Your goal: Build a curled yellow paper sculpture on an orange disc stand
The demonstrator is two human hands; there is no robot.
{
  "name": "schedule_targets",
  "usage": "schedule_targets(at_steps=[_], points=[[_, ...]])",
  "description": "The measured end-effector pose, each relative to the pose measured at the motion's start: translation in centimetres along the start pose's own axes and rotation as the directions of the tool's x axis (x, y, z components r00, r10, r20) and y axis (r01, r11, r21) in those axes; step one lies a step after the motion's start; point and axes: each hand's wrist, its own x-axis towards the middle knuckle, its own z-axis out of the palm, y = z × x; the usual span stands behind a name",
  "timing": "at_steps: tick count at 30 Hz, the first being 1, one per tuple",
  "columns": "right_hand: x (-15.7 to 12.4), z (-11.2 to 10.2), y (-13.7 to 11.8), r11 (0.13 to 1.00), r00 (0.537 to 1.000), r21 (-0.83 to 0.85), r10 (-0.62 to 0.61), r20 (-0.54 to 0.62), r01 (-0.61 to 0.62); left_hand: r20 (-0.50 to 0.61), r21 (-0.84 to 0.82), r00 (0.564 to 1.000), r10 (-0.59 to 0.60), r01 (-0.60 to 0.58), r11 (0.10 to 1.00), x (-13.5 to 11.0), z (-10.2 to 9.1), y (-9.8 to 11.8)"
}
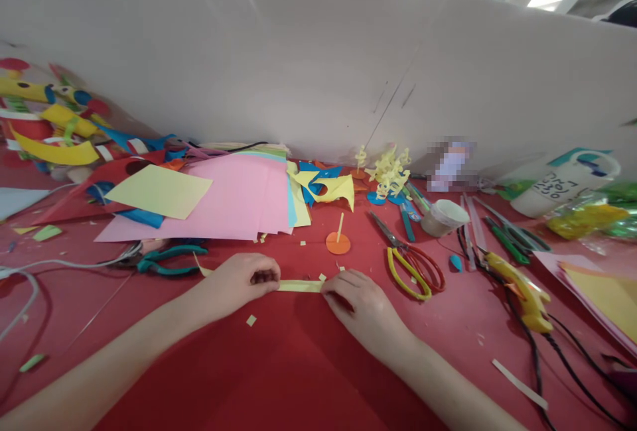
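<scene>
The orange disc (331, 243) lies flat on the red surface (239, 384), a thin yellow stick (340, 227) rising from it at a slight tilt. Just in front of the disc, on the side toward the person, a pale yellow strip (300, 286) is stretched level between two hands.

The left hand (259, 278), in front of the disc and to its left, grasps the strip's left end: thumb and fingertips come together on it, while the remaining fingers curl loosely, leaving a dark hollow in the palm. The right hand (351, 292), in front of the disc and slightly to its right, is closed on the other end, its fingers bent down and the tips meeting the paper. Only the middle of the strip shows between them. Whether it touches the surface underneath, I cannot tell.

Small cut paper pieces are scattered around the disc, one (251, 320) lying to its left and nearer the person than the left hand. To the disc's right are scissors (398, 242) with one yellow and one red handle. Teal-handled pliers (172, 265) rest well to its left, beyond the left forearm. Behind the disc and to its left spread pink sheets (229, 192); behind it and to its right stands a cluster of yellow figures (391, 169).
</scene>
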Motion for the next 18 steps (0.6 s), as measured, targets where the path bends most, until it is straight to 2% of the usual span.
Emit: schedule_targets(at_steps=[8,18], points=[[0.0,-0.1,0.1,1.0,1.0,-0.003,0.012,0.02,-0.012,0.079,0.073,0.997,0.007,-0.012,0.997,-0.2,-0.9,0.0],[0.0,-0.2,0.0,1.0,0.999,0.002,0.021,0.031,-0.022,0.136,0.033,0.989,0.05,-0.055,0.998,-0.4,-1.6,-0.3]])
